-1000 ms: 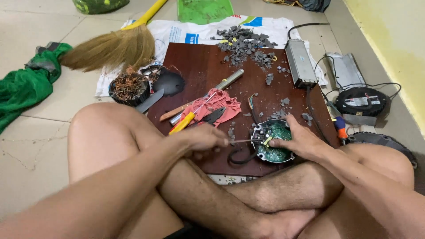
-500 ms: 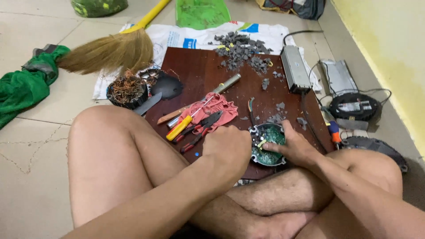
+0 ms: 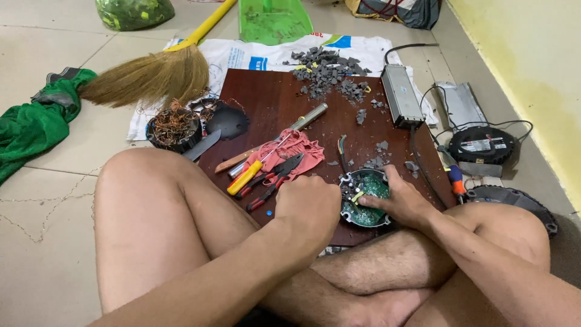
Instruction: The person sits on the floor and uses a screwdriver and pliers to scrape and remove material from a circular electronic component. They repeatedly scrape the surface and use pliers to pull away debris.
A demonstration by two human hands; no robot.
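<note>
— Materials? Shapes?
— Round black housing (image 3: 365, 200) with a green circuit board inside, at the near edge of the dark brown wooden board (image 3: 266, 100). Grey rubble (image 3: 327, 69) heaped at the far edge.
— Hands?
— Left hand (image 3: 313, 203) fisted, knuckles up, touching the housing's left rim; contents hidden. Right hand (image 3: 402, 200) clasping its right side.
— Room?
— Pliers (image 3: 272, 181) and pink rag (image 3: 296, 151) just left; bare wood beyond.

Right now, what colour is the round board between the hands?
Green, inside a round black housing. The circuit board shows best in the head view, between the left hand and right hand.
</note>
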